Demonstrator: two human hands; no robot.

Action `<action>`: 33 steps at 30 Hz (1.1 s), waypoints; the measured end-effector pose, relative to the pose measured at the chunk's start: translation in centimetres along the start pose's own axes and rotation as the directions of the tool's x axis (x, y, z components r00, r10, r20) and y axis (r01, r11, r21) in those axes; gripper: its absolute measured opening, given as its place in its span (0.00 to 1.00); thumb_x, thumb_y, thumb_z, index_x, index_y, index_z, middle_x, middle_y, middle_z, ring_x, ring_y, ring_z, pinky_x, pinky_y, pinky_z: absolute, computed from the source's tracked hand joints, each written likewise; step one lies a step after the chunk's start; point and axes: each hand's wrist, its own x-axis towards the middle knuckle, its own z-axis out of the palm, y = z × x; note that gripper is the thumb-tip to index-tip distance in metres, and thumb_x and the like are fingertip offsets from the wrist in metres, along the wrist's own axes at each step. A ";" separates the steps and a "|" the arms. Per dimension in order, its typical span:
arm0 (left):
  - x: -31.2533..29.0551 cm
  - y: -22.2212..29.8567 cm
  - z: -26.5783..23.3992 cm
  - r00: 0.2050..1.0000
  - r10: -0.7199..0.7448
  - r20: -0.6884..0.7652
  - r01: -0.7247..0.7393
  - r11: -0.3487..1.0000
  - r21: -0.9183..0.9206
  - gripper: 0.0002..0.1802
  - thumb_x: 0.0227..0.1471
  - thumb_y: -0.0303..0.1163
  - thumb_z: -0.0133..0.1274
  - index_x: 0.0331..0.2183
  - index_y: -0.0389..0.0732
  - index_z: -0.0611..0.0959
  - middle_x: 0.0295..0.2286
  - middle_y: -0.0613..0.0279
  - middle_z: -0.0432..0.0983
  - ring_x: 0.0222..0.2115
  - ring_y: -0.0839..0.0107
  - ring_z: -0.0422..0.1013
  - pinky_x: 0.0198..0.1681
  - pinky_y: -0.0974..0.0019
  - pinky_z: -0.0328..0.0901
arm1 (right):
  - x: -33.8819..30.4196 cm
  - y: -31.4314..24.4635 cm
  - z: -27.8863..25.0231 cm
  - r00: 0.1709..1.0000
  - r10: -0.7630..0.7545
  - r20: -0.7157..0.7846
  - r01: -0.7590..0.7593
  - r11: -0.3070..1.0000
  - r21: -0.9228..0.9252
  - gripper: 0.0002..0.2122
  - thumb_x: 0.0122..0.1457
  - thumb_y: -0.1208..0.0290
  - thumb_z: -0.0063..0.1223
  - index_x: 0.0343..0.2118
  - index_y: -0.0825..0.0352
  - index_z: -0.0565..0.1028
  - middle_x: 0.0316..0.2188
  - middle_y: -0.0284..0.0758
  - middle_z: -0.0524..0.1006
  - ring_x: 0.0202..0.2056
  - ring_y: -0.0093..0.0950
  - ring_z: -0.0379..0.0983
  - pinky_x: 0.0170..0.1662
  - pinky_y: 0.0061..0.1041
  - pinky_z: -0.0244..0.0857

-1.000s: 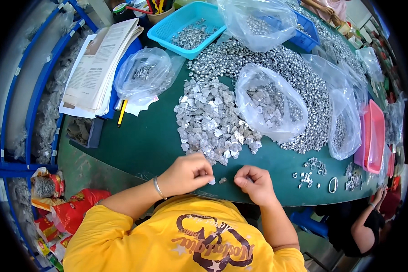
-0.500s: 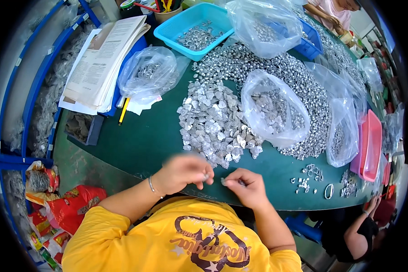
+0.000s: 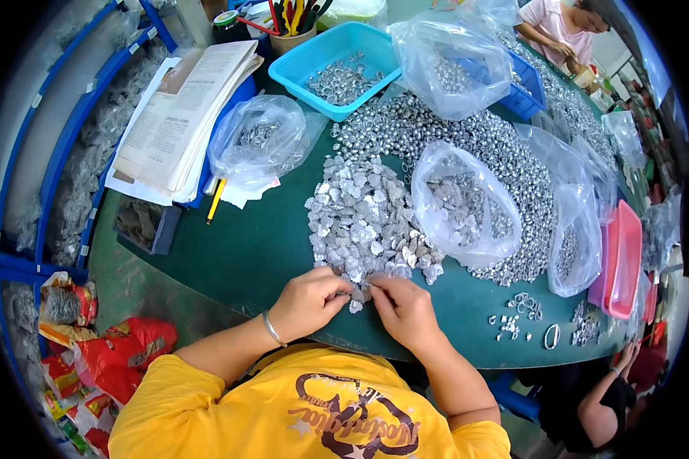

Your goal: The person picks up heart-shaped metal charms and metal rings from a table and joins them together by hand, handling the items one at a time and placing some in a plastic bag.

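At the near edge of a heap of flat, leaf-shaped silver metal pieces (image 3: 364, 214), both my hands are close together over the green table (image 3: 207, 264). My left hand (image 3: 310, 304), with a bracelet at the wrist, has its thumb and fingers pinched on a small flat silver piece (image 3: 356, 304) by the fingertips. Just to its right, my right hand (image 3: 407, 310) is also pinched, its fingertips at the heap's edge. Whatever it holds is too small and too covered to make out. A clear plastic bag (image 3: 505, 237) with more metal pieces stands right of the heap.
A large mound of small silver parts (image 3: 532, 183) spreads behind. A turquoise basket (image 3: 283, 73), papers (image 3: 180, 115) and another plastic bag (image 3: 226, 149) lie far left. Pink trays (image 3: 624, 264) and scattered rings (image 3: 527, 304) are at right. Two other people sit along the table.
Both hands have moved forward to the near edge of the heap, and the left hand, blurred before, is now sharp. The view has tilted slightly, so the table things appear lower.
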 end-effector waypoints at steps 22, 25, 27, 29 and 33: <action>0.7 0.3 0.5 0.972 0.200 0.122 -0.216 0.967 0.138 0.05 0.44 0.26 0.60 0.27 0.40 0.80 0.25 0.59 0.69 0.27 0.59 0.72 0.29 0.61 0.68 | -4.0 2.2 -2.3 0.990 0.088 0.109 -0.112 0.964 0.240 0.02 0.53 0.76 0.59 0.29 0.67 0.78 0.22 0.29 0.74 0.22 0.24 0.71 0.23 0.24 0.64; 0.2 0.3 0.1 0.957 0.244 0.156 -0.259 0.963 0.081 0.04 0.44 0.26 0.60 0.27 0.41 0.80 0.24 0.60 0.69 0.26 0.60 0.71 0.29 0.61 0.68 | -3.3 3.4 -4.1 0.898 0.195 0.395 -0.426 0.154 0.891 0.04 0.54 0.80 0.57 0.33 0.71 0.77 0.25 0.30 0.75 0.24 0.16 0.68 0.25 0.15 0.61; 0.1 0.3 -0.1 0.956 0.237 0.174 -0.245 0.969 0.024 0.04 0.44 0.26 0.60 0.26 0.41 0.80 0.24 0.60 0.69 0.26 0.60 0.71 0.29 0.61 0.67 | -2.9 3.4 -4.1 0.880 0.304 0.366 -0.474 0.507 0.720 0.05 0.54 0.80 0.56 0.34 0.72 0.78 0.25 0.30 0.76 0.24 0.17 0.69 0.26 0.16 0.63; 0.2 0.5 -0.2 0.971 0.188 0.146 -0.194 0.981 0.027 0.03 0.45 0.26 0.59 0.26 0.40 0.80 0.24 0.60 0.69 0.26 0.60 0.71 0.29 0.61 0.67 | -1.6 1.7 -2.6 0.980 0.146 0.132 -0.184 0.918 0.353 0.05 0.54 0.80 0.56 0.34 0.69 0.79 0.23 0.32 0.76 0.23 0.21 0.71 0.26 0.20 0.65; 0.3 0.7 0.0 0.972 0.208 0.113 -0.216 0.974 0.068 0.02 0.46 0.26 0.58 0.26 0.40 0.80 0.25 0.60 0.68 0.27 0.60 0.71 0.30 0.61 0.67 | -0.3 0.5 -1.4 0.974 -0.160 0.158 0.194 0.955 -0.225 0.08 0.52 0.77 0.58 0.37 0.64 0.79 0.25 0.38 0.75 0.24 0.39 0.74 0.27 0.32 0.69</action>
